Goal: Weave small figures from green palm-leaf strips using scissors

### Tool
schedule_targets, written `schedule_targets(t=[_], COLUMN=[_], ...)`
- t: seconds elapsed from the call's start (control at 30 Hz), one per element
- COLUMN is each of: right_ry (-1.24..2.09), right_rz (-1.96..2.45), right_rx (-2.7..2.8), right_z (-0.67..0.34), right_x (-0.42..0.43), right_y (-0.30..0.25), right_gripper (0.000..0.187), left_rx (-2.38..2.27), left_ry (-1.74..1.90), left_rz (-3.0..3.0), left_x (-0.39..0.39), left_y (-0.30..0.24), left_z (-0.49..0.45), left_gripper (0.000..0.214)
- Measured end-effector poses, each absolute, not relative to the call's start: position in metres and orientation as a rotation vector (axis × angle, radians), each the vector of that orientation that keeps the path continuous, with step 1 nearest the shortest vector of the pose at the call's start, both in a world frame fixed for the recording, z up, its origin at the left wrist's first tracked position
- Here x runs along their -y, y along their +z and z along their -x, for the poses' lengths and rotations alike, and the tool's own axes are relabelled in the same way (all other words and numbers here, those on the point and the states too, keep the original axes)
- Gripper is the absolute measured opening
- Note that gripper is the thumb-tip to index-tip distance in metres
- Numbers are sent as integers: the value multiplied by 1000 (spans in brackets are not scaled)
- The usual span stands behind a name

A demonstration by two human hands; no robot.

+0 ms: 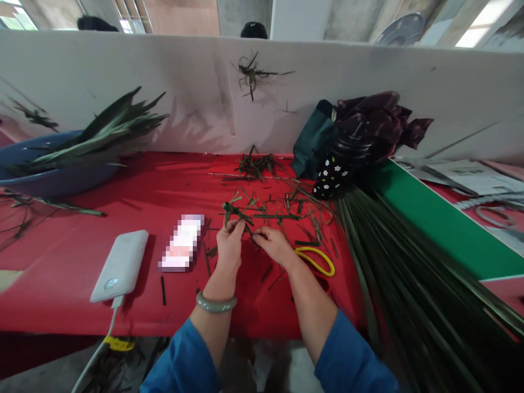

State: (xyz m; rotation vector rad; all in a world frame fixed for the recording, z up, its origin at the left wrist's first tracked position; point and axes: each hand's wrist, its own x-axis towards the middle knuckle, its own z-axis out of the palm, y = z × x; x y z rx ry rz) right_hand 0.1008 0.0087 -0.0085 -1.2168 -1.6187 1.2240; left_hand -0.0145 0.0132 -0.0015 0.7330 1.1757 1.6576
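My left hand (230, 243), with a jade-coloured bangle on its wrist, pinches a small green woven-leaf figure (232, 208) that looks like an insect with thin legs. A narrow leaf strip (248, 230) runs from the figure down to my right hand (273, 244), whose thumb and fingers are closed on its end. Beyond my hands, cut leaf strips (282, 216) and trimmings lie scattered on the red tabletop (176, 185). Yellow-handled scissors (327, 265) rest beside my right wrist, partly covered by the forearm.
A phone (182, 243) and a white power bank (120, 265) with a cable lie left. Behind them, a blue basin (61, 183) holds long leaves. Long palm leaves (393, 284) spread along the right, near bags (356, 131). A white partition (184, 82) bounds the back.
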Motion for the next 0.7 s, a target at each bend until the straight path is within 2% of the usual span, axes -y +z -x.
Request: schedule_targets(t=[0.17,0.37,0.53,0.7], right_ry=[754,411,393,374], right_rz=[1493,1834,1946,1966], right_rx=[1919,2175,2360,2383], right_z=[-113,-172,-206,-198], right_x=[5,37,58,63], right_y=[16,39,21,17], right_gripper=[17,21,32,48], left_rx=[-1233,-1213,-1105,-1102], left_ry=[1631,1554,1548,1505], left_rz=[-885,-972,-910,-951], left_x=[-14,-14,-14,-15], left_y=[-5,-7,-8,-10], left_z=[17,16,12,12], left_gripper=[16,16,19,16])
